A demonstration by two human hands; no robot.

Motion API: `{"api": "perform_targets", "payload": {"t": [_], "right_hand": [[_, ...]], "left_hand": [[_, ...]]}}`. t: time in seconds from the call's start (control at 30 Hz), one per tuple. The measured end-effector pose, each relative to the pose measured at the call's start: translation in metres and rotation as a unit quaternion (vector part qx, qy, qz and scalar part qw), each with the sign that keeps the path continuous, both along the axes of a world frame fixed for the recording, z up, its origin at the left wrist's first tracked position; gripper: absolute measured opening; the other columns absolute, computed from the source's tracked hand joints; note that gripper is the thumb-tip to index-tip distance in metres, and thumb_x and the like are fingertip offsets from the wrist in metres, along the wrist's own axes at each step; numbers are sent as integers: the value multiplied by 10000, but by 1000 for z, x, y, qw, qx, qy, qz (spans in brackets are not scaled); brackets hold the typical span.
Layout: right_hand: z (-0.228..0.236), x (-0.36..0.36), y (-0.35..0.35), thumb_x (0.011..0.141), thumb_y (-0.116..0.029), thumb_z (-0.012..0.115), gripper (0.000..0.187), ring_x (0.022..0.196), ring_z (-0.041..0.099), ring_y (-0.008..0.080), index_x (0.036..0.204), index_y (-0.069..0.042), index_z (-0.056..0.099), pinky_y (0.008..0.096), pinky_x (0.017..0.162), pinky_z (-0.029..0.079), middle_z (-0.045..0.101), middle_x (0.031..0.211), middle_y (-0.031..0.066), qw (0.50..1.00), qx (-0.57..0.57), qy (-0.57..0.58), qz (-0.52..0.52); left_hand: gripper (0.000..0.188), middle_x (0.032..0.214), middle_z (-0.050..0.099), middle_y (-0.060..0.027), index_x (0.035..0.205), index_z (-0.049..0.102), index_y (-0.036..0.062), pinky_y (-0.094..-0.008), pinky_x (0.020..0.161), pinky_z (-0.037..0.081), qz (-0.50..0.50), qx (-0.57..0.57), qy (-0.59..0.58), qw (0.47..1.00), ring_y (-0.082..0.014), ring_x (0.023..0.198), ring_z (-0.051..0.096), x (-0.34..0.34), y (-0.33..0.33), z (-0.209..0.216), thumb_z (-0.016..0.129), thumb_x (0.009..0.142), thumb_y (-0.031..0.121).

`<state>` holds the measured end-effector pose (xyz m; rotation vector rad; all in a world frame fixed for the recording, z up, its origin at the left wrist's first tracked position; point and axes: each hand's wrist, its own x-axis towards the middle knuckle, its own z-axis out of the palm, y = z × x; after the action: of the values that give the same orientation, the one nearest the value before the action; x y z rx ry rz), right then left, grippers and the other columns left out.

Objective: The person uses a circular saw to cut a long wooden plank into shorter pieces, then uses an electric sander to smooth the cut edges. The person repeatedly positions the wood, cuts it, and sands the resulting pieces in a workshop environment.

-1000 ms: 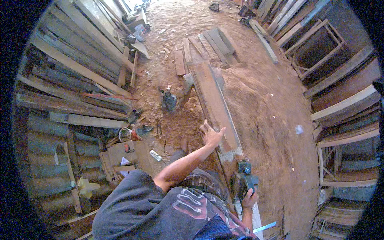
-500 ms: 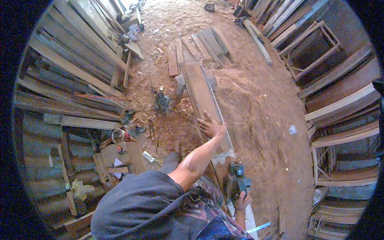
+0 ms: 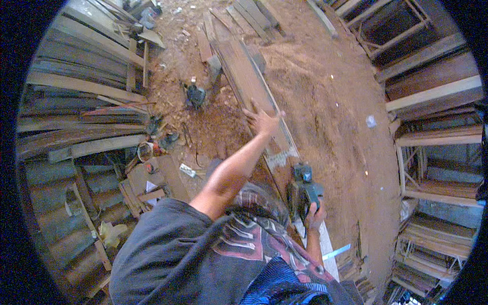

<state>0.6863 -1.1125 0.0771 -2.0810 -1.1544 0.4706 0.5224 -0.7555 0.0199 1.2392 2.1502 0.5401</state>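
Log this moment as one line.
left hand: fingers spread on long board | right hand: gripping power tool | surroundings: loose planks past board's far end

No writing is showing legibly: a pale, pink-edged print [image 3: 238, 243] is spreading across the near dark shirt [image 3: 165, 251], and a small light mark [image 3: 306, 176] is sitting on the green power tool [image 3: 312, 191], farther right.

From the head camera I see the left hand [image 3: 263, 122] spread on a long board [image 3: 251, 76], while the right hand [image 3: 315, 216] grips a dark green power tool [image 3: 305, 189]. Planks [image 3: 86, 84] crowd my left
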Motion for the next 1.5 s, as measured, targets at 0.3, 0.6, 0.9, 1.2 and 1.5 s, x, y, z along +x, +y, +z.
{"api": "perform_targets", "payload": {"t": [0.3, 0.6, 0.9, 1.2, 1.5], "right_hand": [[45, -56, 142, 835, -372, 720, 576, 1161, 526, 399, 1252, -17, 540, 483, 986, 431, 552, 1232, 217, 991, 10, -45, 123], [-25, -109, 232, 622, -539, 854, 1283, 1367, 292, 504, 1575, -131, 98, 594, 1128, 282, 252, 1495, 324, 952, -143, -176, 207], [-28, -101, 234, 581, -559, 863, 1274, 1324, 319, 487, 1568, -175, 155, 587, 1104, 300, 278, 1443, 293, 953, -121, -159, 226], [-26, -108, 225, 612, -572, 858, 1233, 1372, 289, 464, 1562, -170, 183, 595, 1115, 288, 274, 1485, 267, 951, -110, -201, 206], [-13, -107, 224, 663, -604, 804, 1184, 1444, 223, 442, 1564, -133, 197, 579, 1163, 227, 218, 1569, 232, 946, -185, -186, 192]], "left_hand": [[618, 1175, 675, -217, 1296, 567, -36, -395, 953, 491, -59, -23, -177, 982, -303, 1095, 644, -275, -101, -93, 753, 849, 348], [579, 1196, 673, -210, 1147, 676, 21, -433, 963, 483, 144, -209, -3, 967, -361, 1129, 629, -407, -314, -145, 750, 779, 463], [584, 1174, 677, -227, 1167, 663, -17, -396, 950, 501, 108, -172, -80, 976, -339, 1109, 646, -388, -322, -150, 775, 777, 403], [539, 1120, 699, -208, 1211, 642, 8, -400, 906, 523, 88, -127, -92, 984, -326, 1049, 672, -377, -228, -106, 756, 820, 361], [503, 1060, 713, -187, 1131, 673, -21, -382, 862, 525, 74, -112, -109, 985, -291, 968, 683, -380, -238, -110, 783, 799, 340]]}}
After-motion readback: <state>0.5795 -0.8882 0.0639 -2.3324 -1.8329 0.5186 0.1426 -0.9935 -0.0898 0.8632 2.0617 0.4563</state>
